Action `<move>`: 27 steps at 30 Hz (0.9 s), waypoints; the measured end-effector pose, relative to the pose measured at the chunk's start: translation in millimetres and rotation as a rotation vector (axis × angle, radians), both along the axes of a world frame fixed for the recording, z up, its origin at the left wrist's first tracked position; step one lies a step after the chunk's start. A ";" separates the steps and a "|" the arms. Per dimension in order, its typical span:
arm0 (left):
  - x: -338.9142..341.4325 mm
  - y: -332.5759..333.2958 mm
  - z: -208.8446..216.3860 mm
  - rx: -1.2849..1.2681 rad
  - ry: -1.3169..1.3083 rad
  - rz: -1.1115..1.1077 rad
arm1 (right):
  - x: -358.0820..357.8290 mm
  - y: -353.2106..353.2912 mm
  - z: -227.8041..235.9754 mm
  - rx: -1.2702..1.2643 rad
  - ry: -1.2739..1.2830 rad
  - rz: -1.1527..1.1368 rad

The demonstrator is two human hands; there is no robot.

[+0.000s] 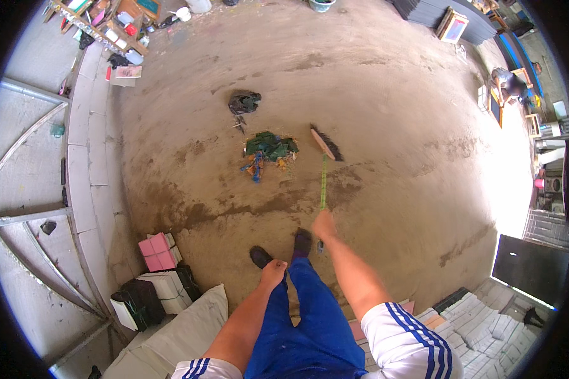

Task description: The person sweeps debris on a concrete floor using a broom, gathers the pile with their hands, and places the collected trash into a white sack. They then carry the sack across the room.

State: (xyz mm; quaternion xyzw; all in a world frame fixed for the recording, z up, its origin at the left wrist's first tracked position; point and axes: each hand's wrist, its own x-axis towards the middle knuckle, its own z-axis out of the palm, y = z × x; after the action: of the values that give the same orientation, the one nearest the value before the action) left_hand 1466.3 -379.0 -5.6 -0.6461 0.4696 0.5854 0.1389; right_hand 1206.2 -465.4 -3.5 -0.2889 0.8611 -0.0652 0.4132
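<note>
As the right hand (323, 222) clamps the broom (323, 143) and the left hand (274, 274) curls, seemingly empty, sweeping looks in hand, the next stroke probably needing bristles against the upper-centre heap (270, 146).

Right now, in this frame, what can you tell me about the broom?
The broom has a tan, wood-like head, dark bristles along its right side, and a slim green handle gripped by the right hand. The head sits aslant beyond the hand, right of the green debris pile and apart from it.
</note>
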 end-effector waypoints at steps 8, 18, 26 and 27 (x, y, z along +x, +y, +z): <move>-1.5 -2.2 -3.1 0.027 -0.016 0.119 | 23.6 41.7 1.5 -0.003 -0.094 0.276; 22.7 -8.3 -17.7 -0.097 0.011 0.237 | -17.0 -58.7 -4.1 0.044 0.080 0.380; 33.2 -22.6 -37.3 -0.172 0.012 0.309 | 15.9 -58.6 62.7 0.025 0.019 0.610; 32.3 -28.5 -36.9 -0.171 0.033 0.330 | 13.6 -63.9 59.8 0.015 0.052 0.652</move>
State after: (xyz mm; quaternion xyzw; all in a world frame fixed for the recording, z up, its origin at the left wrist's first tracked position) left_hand 1498.7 -407.5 -42.4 -0.7142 0.4076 0.5686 -0.0220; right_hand 1219.8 -529.3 56.3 -0.5480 0.7341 0.0842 0.3921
